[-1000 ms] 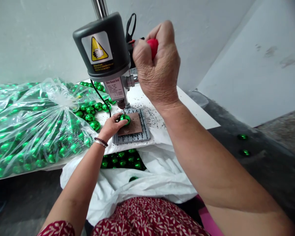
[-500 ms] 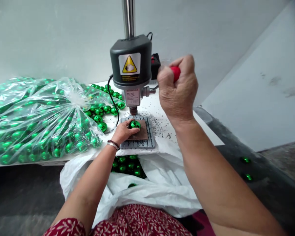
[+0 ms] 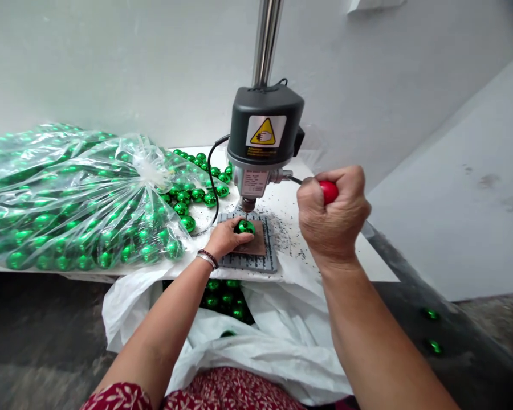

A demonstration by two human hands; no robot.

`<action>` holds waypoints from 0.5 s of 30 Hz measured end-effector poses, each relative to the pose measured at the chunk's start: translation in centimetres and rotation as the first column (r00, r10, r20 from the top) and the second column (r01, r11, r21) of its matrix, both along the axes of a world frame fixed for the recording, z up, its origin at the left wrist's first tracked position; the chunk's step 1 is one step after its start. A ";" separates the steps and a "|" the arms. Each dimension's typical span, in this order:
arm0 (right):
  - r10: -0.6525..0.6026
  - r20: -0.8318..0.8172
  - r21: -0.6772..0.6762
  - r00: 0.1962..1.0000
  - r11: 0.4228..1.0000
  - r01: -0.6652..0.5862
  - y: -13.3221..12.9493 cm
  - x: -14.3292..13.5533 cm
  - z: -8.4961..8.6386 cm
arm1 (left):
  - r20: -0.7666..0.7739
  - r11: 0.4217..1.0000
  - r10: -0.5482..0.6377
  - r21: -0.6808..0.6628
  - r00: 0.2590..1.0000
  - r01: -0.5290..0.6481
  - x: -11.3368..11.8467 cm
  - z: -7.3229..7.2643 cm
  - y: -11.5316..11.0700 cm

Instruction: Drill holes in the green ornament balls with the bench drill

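Observation:
My left hand [image 3: 227,237] grips a shiny green bauble [image 3: 245,227] on a brown board [image 3: 257,245], which lies on the grey base plate [image 3: 248,264] of a bench drill. Above the bauble stands the dark drill head [image 3: 243,142] with a yellow warning label. Its thin bit comes down to the top of the bauble; whether it has gone in, I cannot tell. Wrapped round the red knob [image 3: 328,192] of the drill's feed lever is my right hand [image 3: 336,222], to the right of the drill head.
A clear plastic bag [image 3: 81,199] full of green baubles fills the table's left side, with loose baubles [image 3: 196,195] beside it. Dark shavings dot the white table [image 3: 367,265]. A white sack [image 3: 282,319] holding more baubles hangs at the front edge. Two baubles [image 3: 430,314] lie at lower right.
My right hand has pulled the lever's red knob downward. The view has shifted, so the drill sits further right. My left hand still holds the bauble under the bit.

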State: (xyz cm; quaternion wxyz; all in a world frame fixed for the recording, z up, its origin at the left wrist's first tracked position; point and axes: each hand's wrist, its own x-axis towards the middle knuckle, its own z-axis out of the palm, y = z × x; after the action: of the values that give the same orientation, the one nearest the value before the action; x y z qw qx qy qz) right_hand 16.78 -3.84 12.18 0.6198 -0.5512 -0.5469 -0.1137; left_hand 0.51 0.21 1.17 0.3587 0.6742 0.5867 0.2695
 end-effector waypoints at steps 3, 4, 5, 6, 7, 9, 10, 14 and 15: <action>-0.008 -0.002 0.032 1.000 0.999 0.008 -0.1 -0.2 -0.8 | -0.008 1.000 -0.005 0.018 1.000 0.005 -0.1 -0.2 0.0; -0.008 -0.004 0.048 1.000 0.999 0.009 -0.1 -0.2 -1.2 | -0.007 1.000 -0.011 0.022 1.000 0.011 -0.1 -0.3 0.0; -0.008 -0.007 0.066 1.000 0.998 0.009 -0.1 -0.3 -1.6 | -0.005 1.000 -0.016 0.026 1.000 0.016 -0.1 -0.4 0.0; -0.006 -0.006 0.083 1.000 0.997 0.007 -0.1 -0.3 -2.1 | -0.001 0.999 -0.020 0.030 1.000 0.020 -0.2 -0.5 0.0; -0.003 -0.005 0.098 1.000 0.995 0.003 -0.1 -0.3 -2.6 | 0.007 0.999 -0.024 0.033 1.000 0.024 -0.2 -0.6 0.0; 0.001 -0.002 0.117 1.000 0.993 -0.001 -0.1 -0.3 -3.4 | 0.034 0.999 -0.033 0.031 0.999 0.031 -0.2 -0.7 0.0; 0.002 -0.002 0.124 1.000 0.992 -0.002 -0.1 -0.3 -3.7 | 0.047 0.999 -0.036 0.028 0.998 0.035 -0.3 -0.8 0.1; 0.016 -0.029 0.144 0.999 0.990 -0.011 0.1 -0.5 -4.3 | 0.058 0.999 -0.035 0.016 0.998 0.034 -0.3 -0.8 0.1; 0.024 -0.034 0.151 0.999 0.988 -0.019 0.1 -0.5 -4.4 | 0.053 0.999 -0.032 0.017 0.998 0.032 -0.3 -0.8 0.1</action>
State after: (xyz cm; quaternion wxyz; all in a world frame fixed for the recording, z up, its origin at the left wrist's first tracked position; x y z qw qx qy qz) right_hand 16.27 -3.77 7.82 0.6706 -0.4988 -0.5314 -0.1381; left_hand 0.25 0.27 0.38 0.3728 0.6791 0.5638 0.2864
